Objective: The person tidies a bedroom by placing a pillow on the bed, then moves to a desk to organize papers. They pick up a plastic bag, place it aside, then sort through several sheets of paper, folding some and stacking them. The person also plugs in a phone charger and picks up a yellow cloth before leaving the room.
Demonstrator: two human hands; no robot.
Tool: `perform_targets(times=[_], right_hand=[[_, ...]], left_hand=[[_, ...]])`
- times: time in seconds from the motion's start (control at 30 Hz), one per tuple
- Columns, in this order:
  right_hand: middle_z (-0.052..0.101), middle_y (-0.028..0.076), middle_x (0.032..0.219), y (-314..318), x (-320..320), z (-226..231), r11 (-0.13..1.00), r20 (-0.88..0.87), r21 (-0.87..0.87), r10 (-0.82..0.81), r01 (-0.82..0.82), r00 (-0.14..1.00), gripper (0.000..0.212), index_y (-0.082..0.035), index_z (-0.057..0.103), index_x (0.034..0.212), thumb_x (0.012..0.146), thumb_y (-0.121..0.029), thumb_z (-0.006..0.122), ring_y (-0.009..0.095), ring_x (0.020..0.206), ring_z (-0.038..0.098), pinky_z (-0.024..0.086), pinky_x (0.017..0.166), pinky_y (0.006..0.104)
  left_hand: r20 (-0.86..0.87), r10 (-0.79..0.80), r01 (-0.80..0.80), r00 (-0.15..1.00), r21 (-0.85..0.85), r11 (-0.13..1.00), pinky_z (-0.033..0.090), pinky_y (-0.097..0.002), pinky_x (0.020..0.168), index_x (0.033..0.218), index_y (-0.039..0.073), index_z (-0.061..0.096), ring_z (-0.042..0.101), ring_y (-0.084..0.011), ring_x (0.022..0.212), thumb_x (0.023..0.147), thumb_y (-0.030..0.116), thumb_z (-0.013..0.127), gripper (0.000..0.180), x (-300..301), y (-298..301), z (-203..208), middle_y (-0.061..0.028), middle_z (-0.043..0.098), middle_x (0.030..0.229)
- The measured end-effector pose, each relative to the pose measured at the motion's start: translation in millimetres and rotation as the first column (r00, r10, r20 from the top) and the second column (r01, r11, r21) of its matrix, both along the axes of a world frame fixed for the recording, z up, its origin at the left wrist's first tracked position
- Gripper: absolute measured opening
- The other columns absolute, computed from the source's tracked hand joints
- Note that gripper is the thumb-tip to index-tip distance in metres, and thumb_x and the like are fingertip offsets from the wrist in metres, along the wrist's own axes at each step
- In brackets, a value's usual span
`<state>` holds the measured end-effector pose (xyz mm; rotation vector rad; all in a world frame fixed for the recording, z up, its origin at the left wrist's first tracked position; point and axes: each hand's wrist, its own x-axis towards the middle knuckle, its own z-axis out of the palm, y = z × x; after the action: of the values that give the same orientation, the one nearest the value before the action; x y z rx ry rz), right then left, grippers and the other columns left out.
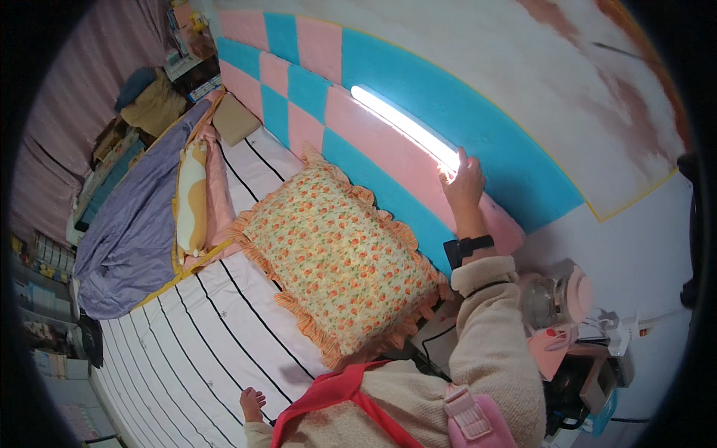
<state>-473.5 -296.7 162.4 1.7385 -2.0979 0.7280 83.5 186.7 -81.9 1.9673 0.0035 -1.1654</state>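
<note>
My right hand [464, 183] reaches up to the padded headboard, fingers closed round the lower right end of a glowing white tube lamp [403, 125]. The lamp slants across the pink and blue squares of the headboard [463, 112], its far end bright against the padding. Below it lies a flowered pillow [336, 257] with an orange ruffled edge. My left hand [252, 403] hangs low over the striped bed sheet [202, 351], holding nothing, with its fingers apart. The sheet is white with dark lines.
Left on the bed are a purple quilt [146, 224] and a long tan-and-white plush cushion [192, 198]. A cluttered bedside surface with a glass pitcher [544, 300] stands close to my right arm. Shelves and a pink curtain [82, 82] line the far left.
</note>
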Motion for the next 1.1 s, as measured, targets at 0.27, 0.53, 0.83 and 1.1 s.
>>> perform_targets(times=[0.27, 0.53, 0.83, 1.1], right_hand=[[0.05, 0.014, 0.092, -11.5, 1.5, -0.5, 0.998, -0.119, 0.023, -0.053, 0.056, 0.991, 0.061, -0.016, 0.046, 0.119, 0.069, -0.042, 0.067, 0.03, 0.081, 0.054, 0.046, 0.067, 0.0399], [0.046, 0.022, 0.105, -4.3, 8.5, 11.3, 0.996, -0.034, 0.007, -0.093, 0.094, 0.995, 0.065, -0.008, 0.042, 0.124, 0.073, -0.041, 0.065, 0.036, 0.088, 0.051, 0.045, 0.069, 0.0461], [0.046, 0.022, 0.117, -22.7, 36.2, 8.9, 0.986, -0.189, -0.131, 0.078, -0.104, 0.979, 0.054, -0.005, 0.051, 0.114, 0.072, -0.035, 0.066, 0.036, 0.102, 0.047, 0.041, 0.081, 0.0474], [0.053, 0.013, 0.107, -14.4, 219.3, -110.3, 0.629, 0.402, 0.38, 0.548, -0.678, 0.733, 0.032, -0.004, 0.055, 0.106, 0.082, -0.026, 0.057, 0.027, 0.095, 0.051, 0.041, 0.079, 0.0428]], left_hand=[[-0.024, -0.042, 0.045, 0.999, 0.118, 0.992, 0.045, -0.0289, 0.045, 0.108, 0.003, 0.044, 0.055, -0.0202, 0.057, 0.084, 0.018, 0.045, 0.028, -6.6, 26.9, -7.2, -0.0122, 0.056, 0.078], [-0.009, -0.184, 0.184, 0.983, 0.126, 0.975, 0.045, -0.0305, 0.043, 0.105, 0.002, 0.046, 0.056, -0.0214, 0.056, 0.082, 0.017, 0.045, 0.027, 9.2, 48.5, -30.1, -0.0122, 0.057, 0.076], [-0.164, -0.106, 0.115, 0.981, 0.043, 0.992, 0.045, -0.0339, 0.044, 0.088, 0.005, 0.054, 0.057, -0.0217, 0.055, 0.079, 0.02, 0.052, 0.017, 37.9, 48.9, -93.7, -0.0117, 0.057, 0.068], [0.05, -0.158, 0.147, 0.986, 0.185, 0.972, 0.046, -0.0305, 0.046, 0.101, 0.003, 0.054, 0.058, -0.0171, 0.056, 0.076, 0.016, 0.054, 0.028, -1.7, 32.1, -66.2, -0.01, 0.061, 0.073]])
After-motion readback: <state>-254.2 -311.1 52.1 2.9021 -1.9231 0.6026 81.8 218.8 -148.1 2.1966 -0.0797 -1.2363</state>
